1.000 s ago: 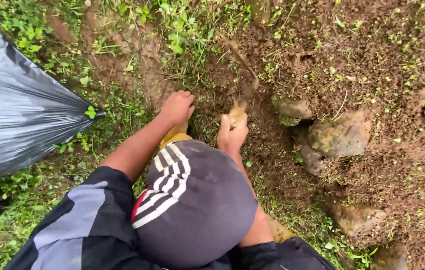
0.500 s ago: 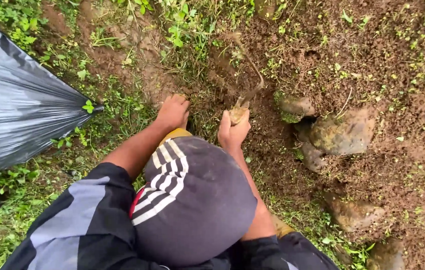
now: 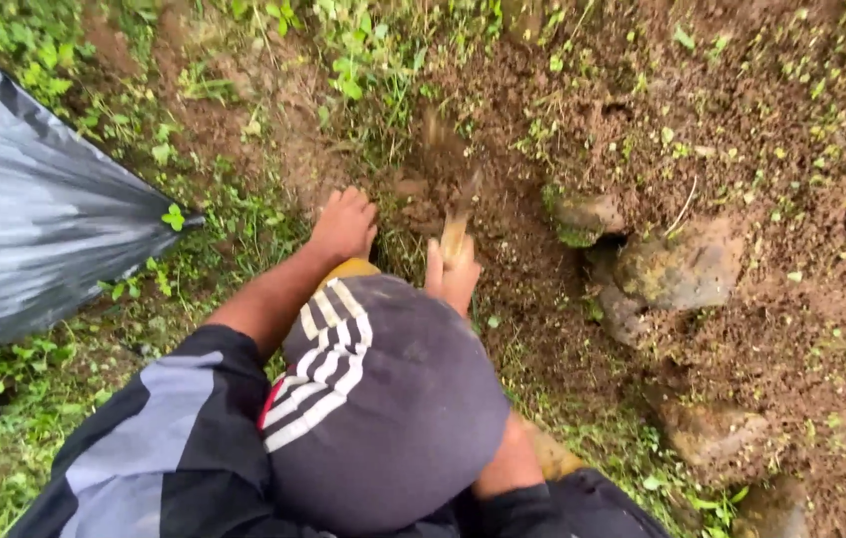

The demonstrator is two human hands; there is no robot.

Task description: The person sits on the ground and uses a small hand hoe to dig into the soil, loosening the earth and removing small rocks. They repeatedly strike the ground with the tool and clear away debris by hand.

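My left hand (image 3: 344, 223) lies flat on the ground, fingers spread on soil and grass. Just to its right, my right hand (image 3: 455, 278) is closed around a short wooden-handled digging tool (image 3: 457, 231) whose blurred end points into the loose brown soil (image 3: 443, 159) ahead. A dark cap with white stripes (image 3: 383, 399) and my dark and grey sleeve (image 3: 159, 438) fill the lower middle of the view and hide my right forearm.
A grey-black plastic sack (image 3: 34, 214) lies on the grass at the left. Several mossy stones (image 3: 677, 267) sit half-buried in the earth at the right, another stone (image 3: 712, 433) lower down. Low weeds cover the top and left.
My right hand has moved the tool up and forward into the soil, and its tip is now blurred. My left hand has stayed on the ground.
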